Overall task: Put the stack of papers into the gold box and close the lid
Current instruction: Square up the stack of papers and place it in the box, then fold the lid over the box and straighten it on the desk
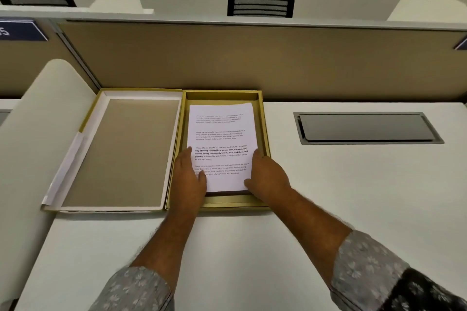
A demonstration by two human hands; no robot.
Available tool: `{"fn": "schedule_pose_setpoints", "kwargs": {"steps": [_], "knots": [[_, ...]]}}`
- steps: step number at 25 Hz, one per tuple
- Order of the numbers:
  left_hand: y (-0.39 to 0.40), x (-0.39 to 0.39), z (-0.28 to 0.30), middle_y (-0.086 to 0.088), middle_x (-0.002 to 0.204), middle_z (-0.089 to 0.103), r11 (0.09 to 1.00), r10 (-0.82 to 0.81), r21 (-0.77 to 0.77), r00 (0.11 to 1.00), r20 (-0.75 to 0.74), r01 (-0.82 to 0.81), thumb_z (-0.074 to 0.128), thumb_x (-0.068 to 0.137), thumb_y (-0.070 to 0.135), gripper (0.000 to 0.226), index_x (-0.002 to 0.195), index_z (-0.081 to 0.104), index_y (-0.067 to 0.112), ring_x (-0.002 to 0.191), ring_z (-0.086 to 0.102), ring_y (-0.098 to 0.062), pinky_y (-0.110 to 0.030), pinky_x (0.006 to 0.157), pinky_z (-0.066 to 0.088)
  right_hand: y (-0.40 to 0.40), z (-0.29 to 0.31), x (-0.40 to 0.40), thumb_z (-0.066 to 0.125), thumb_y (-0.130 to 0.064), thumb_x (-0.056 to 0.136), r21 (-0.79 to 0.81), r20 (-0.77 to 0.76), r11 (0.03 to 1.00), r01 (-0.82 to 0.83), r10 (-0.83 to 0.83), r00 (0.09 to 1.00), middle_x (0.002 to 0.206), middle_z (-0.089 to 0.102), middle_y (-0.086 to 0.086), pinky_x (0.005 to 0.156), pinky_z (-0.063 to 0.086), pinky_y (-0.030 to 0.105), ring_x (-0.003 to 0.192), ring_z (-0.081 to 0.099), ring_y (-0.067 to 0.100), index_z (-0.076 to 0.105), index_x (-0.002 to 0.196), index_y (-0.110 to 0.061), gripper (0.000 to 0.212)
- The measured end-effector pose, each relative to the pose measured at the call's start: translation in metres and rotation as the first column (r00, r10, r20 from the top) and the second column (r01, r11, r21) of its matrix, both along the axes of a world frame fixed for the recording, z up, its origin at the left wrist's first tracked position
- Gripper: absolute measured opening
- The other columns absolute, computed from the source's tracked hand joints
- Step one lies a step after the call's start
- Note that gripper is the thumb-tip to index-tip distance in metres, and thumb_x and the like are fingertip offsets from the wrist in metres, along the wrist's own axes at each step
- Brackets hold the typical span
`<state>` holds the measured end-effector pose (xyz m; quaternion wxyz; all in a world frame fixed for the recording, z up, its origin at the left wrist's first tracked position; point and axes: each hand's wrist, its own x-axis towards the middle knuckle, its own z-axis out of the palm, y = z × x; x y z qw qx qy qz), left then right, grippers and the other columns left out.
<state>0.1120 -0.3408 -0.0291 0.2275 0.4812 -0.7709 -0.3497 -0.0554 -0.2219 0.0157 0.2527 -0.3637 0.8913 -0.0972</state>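
In the gold box (262,118) (lid (121,154) open), printed papers (222,134).

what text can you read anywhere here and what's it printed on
"Village life is a peaceful, close-knit, and nature-connected way of living. Defined by a slower pace, it is centered around strong community bonds, local traditions, and primary activities like agriculture. Though it offers clean air and less stress": top sheet of the stack of papers, third paragraph.
Its other paragraphs: too small and blurred to read.
Blue sign on the partition: cropped, unreadable.
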Motion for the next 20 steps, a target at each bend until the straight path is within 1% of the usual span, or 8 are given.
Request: {"fn": "schedule_pose_setpoints", "kwargs": {"steps": [3,6,8,11,14,16,18,20], "knots": [[0.002,0.009,0.008,-0.003,0.153,0.053,0.999,-0.013,-0.050,0.994,-0.110,0.008,0.069,0.095,0.003,0.060,0.150,0.050,0.019,0.138,0.050,-0.015,-0.024,0.110,0.038,0.005,0.001,0.015,0.081,-0.035,0.091,0.005,-0.110,0.999,-0.035,0.035,0.993,0.157,0.044,0.009,0.099,0.058,0.040,0.136,0.052,0.028,0.030,0.162,-0.019,0.089],[0.001,0.037,0.013,0.001,0.137,0.063,0.994,0.058,-0.075,0.969,-0.238,-0.078,0.073,0.094,0.007,0.048,0.139,0.060,0.019,0.122,0.058,-0.008,-0.023,0.096,0.055,0.002,0.005,0.024,0.080,-0.040,0.091,-0.036,-0.165,0.999,-0.023,0.016,0.986,0.166,0.034,0.007,0.107,0.055,0.044,0.147,0.043,0.029,0.028,0.164,-0.022,0.092],[-0.002,0.063,0.010,0.004,0.121,0.067,0.963,0.226,-0.066,0.918,-0.325,-0.260,0.074,0.093,0.006,0.042,0.131,0.064,0.021,0.104,0.063,-0.008,-0.019,0.079,0.059,-0.003,0.008,0.031,0.079,-0.041,0.092,-0.098,-0.143,0.994,-0.054,0.040,0.989,0.167,0.035,0.006,0.108,0.054,0.042,0.148,0.043,0.028,0.032,0.164,-0.021,0.089],[-0.009,0.108,0.003,0.007,0.095,0.066,0.807,0.585,0.208,0.695,-0.418,-0.553,0.075,0.090,0.008,0.030,0.108,0.068,0.032,0.080,0.063,0.000,-0.034,0.077,0.061,-0.019,0.013,0.054,0.081,-0.038,0.090,-0.148,-0.114,0.978,-0.150,0.134,0.984,0.163,0.041,0.005,0.107,0.054,0.041,0.143,0.047,0.028,0.041,0.160,-0.021,0.082],[-0.019,0.143,-0.007,0.009,0.080,0.061,0.637,0.769,0.382,0.517,-0.376,-0.670,0.078,0.087,0.014,0.022,0.092,0.064,0.031,0.068,0.060,-0.001,-0.047,0.086,0.061,-0.036,0.016,0.085,0.082,-0.028,0.090,-0.168,-0.138,0.962,-0.216,0.194,0.971,0.163,0.042,0.004,0.110,0.052,0.045,0.144,0.046,0.028,0.044,0.158,-0.023,0.078],[-0.026,0.160,-0.011,0.008,0.080,0.059,0.542,0.838,0.452,0.418,-0.349,-0.709,0.081,0.084,0.019,0.024,0.096,0.061,0.023,0.068,0.060,-0.012,-0.048,0.074,0.066,-0.044,0.018,0.108,0.080,-0.023,0.092,-0.183,-0.139,0.944,-0.276,0.253,0.957,0.162,0.043,0.003,0.110,0.052,0.044,0.144,0.046,0.027,0.046,0.157,-0.023,0.074],[-0.037,0.176,-0.012,0.005,0.086,0.062,0.441,0.897,0.552,0.321,-0.304,-0.708,0.087,0.081,0.023,0.040,0.107,0.056,0.020,0.067,0.065,-0.016,-0.041,0.064,0.065,-0.047,0.018,0.130,0.075,-0.015,0.094,-0.194,-0.140,0.913,-0.358,0.336,0.931,0.158,0.046,0.004,0.109,0.053,0.044,0.141,0.048,0.028,0.050,0.155,-0.021,0.066],[-0.049,0.191,-0.010,0.001,0.090,0.066,0.429,0.903,0.588,0.355,-0.244,-0.686,0.089,0.078,0.025,0.057,0.119,0.051,0.018,0.063,0.069,-0.020,-0.040,0.063,0.065,-0.046,0.016,0.147,0.071,-0.005,0.093,-0.190,-0.141,0.884,-0.427,0.406,0.903,0.155,0.048,0.005,0.106,0.053,0.046,0.137,0.050,0.029,0.053,0.153,-0.019,0.064]]}}
